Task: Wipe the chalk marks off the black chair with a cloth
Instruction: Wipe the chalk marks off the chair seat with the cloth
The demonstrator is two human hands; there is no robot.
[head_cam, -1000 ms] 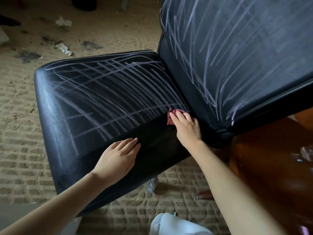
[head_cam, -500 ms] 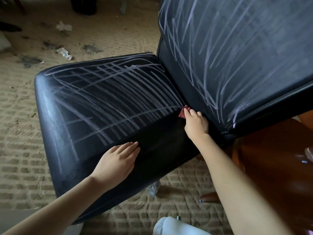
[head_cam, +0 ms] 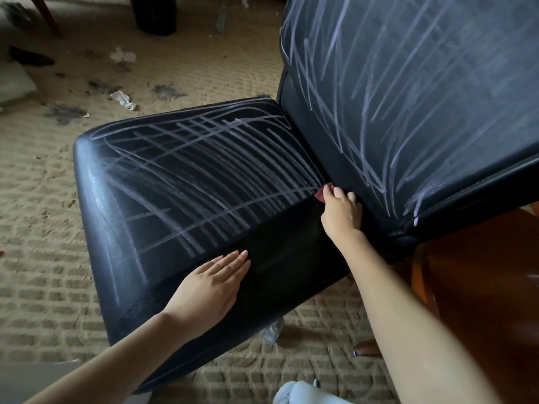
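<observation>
The black chair (head_cam: 186,217) fills the frame centre, chalk marks (head_cam: 210,176) running left and up-frame from the right hand (head_cam: 339,212), which grips the red cloth (head_cam: 322,193) at the crease; the left hand (head_cam: 213,284) lies flat, empty

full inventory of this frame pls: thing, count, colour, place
black leather chair seat: 1, black, centre, chalk-scribbled except a clean near strip
black chair backrest: 1, black, upper right, chalk-scribbled
small red cloth: 1, red, at the seat-back crease
beige woven carpet: 1, beige, stained at upper left
crumpled white paper scraps: 2, white, carpet upper left
brown wooden furniture: 1, brown, right
foot with painted toenail: 1, lower right
left hand: flat on seat's near strip
right hand: pressing the cloth
</observation>
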